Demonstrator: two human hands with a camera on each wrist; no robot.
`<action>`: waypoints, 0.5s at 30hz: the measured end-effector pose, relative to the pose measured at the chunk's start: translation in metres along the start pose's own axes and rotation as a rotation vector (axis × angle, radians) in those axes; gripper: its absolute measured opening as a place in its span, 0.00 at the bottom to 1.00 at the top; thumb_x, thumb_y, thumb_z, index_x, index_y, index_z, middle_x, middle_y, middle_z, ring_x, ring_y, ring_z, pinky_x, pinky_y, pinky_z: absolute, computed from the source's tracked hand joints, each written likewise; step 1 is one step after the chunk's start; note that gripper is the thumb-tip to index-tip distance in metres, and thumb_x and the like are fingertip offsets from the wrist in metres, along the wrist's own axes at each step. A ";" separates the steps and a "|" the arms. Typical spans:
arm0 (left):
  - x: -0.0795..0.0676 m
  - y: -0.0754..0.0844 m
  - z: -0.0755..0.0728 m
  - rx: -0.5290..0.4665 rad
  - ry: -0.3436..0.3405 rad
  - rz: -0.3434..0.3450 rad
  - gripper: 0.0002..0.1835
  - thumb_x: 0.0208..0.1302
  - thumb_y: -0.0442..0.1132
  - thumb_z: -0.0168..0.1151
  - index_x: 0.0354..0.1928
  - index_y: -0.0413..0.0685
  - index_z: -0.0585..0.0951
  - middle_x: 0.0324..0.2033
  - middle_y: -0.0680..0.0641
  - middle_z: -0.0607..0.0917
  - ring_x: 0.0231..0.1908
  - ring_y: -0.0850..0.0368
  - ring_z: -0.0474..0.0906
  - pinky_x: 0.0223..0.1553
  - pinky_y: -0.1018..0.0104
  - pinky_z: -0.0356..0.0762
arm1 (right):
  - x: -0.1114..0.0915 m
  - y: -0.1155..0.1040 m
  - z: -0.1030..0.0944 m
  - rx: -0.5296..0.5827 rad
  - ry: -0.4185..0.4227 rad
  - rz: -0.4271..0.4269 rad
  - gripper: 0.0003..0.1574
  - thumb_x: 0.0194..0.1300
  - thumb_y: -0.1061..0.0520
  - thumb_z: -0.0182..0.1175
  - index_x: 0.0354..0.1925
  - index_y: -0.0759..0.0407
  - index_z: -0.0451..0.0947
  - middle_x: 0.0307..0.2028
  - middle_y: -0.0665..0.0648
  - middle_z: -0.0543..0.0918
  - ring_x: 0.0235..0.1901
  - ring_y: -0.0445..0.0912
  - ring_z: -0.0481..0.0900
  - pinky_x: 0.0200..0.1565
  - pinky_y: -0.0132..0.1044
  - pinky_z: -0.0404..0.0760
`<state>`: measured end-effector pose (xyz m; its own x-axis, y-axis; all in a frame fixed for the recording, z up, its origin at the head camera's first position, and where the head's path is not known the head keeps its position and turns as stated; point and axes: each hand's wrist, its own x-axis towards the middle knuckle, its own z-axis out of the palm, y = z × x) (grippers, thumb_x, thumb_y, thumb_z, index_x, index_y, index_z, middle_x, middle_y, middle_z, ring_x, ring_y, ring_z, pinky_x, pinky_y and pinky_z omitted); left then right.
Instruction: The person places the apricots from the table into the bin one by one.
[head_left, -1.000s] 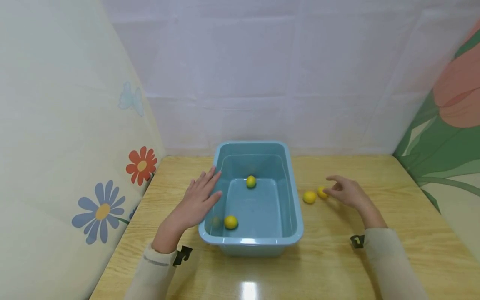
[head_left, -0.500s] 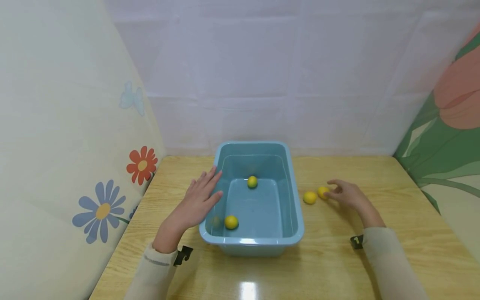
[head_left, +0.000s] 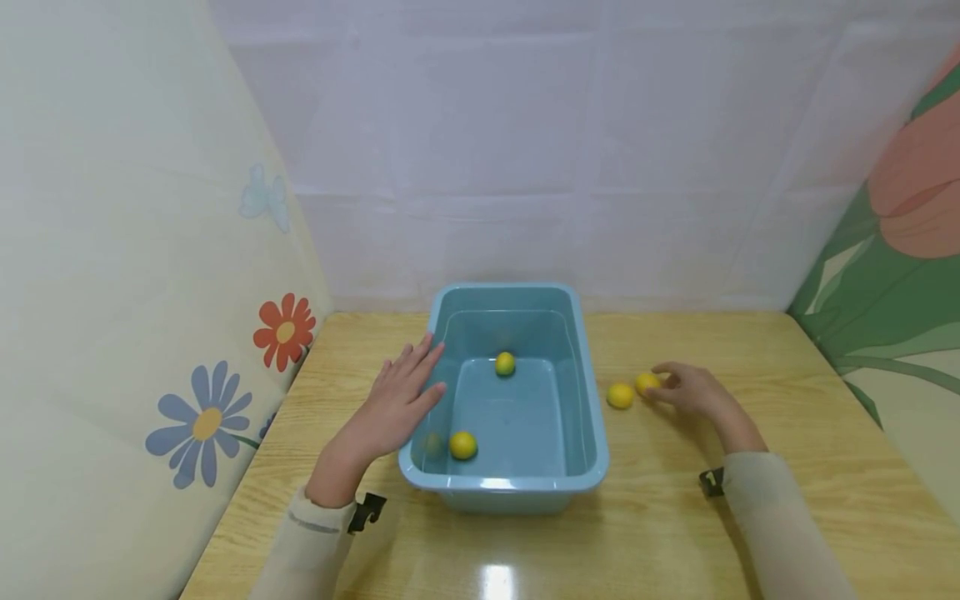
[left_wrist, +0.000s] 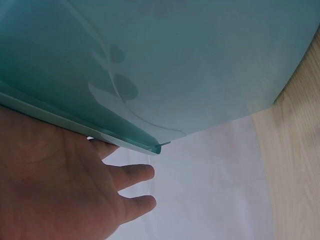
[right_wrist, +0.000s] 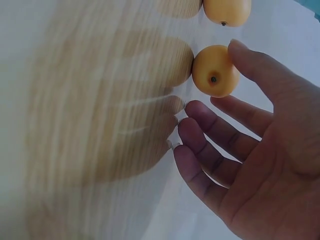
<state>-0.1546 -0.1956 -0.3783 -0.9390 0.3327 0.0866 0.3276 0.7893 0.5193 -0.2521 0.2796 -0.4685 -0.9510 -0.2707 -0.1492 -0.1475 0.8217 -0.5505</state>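
My right hand (head_left: 693,390) is low over the table, its thumb and index finger pinching a small round yellow fruit (head_left: 647,383). Up close in the right wrist view, that fruit (right_wrist: 212,75) shows a dark stem dimple, and the other fingers are curved beside it. A second yellow fruit (head_left: 619,396) lies just to its left. With fingers spread, my left hand (head_left: 393,404) rests on the left rim of a blue plastic tub (head_left: 504,482). The left wrist view shows the palm (left_wrist: 55,180) against the tub's outer rim.
Inside the tub lie one yellow fruit (head_left: 462,445) near the front left and another (head_left: 505,363) at the back. The wooden table (head_left: 675,533) is bounded by a white cloth (head_left: 495,167) behind and flower-printed panels at both sides.
My right hand has lowered slightly, and its thumb and index finger have closed in around the right-hand fruit. My left hand stays on the tub rim.
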 end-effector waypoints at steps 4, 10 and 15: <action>0.000 0.000 0.000 -0.003 0.002 0.002 0.35 0.81 0.58 0.40 0.81 0.51 0.51 0.81 0.49 0.44 0.79 0.38 0.35 0.73 0.31 0.29 | 0.000 -0.001 0.000 -0.003 0.000 0.003 0.41 0.69 0.41 0.64 0.65 0.70 0.71 0.48 0.73 0.83 0.46 0.64 0.82 0.51 0.61 0.78; 0.000 0.000 0.000 0.004 0.002 0.001 0.35 0.81 0.57 0.40 0.81 0.51 0.51 0.81 0.49 0.44 0.79 0.38 0.35 0.73 0.30 0.29 | 0.001 0.001 0.000 0.006 0.007 0.005 0.36 0.69 0.45 0.65 0.63 0.69 0.73 0.45 0.71 0.84 0.42 0.59 0.83 0.47 0.57 0.80; 0.000 0.000 0.001 0.006 0.003 -0.005 0.34 0.81 0.55 0.42 0.81 0.52 0.51 0.81 0.49 0.44 0.79 0.38 0.35 0.73 0.30 0.29 | 0.002 0.002 -0.001 -0.009 0.005 0.035 0.39 0.70 0.43 0.64 0.65 0.69 0.72 0.46 0.71 0.83 0.43 0.59 0.82 0.47 0.56 0.81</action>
<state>-0.1547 -0.1947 -0.3792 -0.9408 0.3277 0.0863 0.3238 0.7940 0.5145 -0.2549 0.2813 -0.4692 -0.9569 -0.2393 -0.1644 -0.1165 0.8353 -0.5374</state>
